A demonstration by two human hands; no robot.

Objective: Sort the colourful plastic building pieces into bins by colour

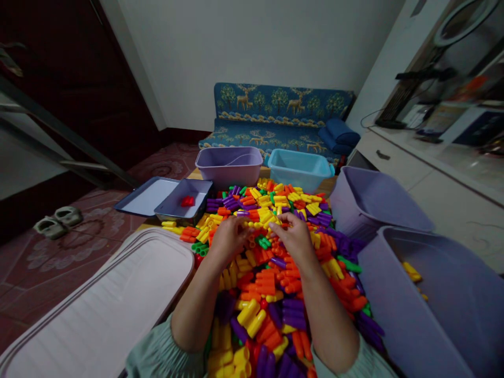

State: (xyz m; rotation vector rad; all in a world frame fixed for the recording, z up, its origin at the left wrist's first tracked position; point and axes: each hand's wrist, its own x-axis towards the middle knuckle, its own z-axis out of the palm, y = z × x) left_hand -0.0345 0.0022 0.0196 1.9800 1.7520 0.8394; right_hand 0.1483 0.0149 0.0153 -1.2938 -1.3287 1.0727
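Note:
A deep heap of bullet-shaped plastic building pieces (265,283), in orange, yellow, purple, green and red, spreads over the table. Many are joined in short rows. Over its middle, my left hand (230,239) is closed with fingertips bent together; what they hold blends into the yellow pieces behind. Facing it, my right hand (294,236) pinches a yellow plastic piece (271,219) between thumb and forefinger. A small gap separates the two hands. Green pieces (263,242) lie just below them.
Behind the heap stand a purple bin (229,176) and a light-blue bin (301,181). Two larger bins (346,210) line the right side, the nearer holding yellow pieces. On the left are an open hinged box (179,212) with red pieces and stacked pale lids (106,310).

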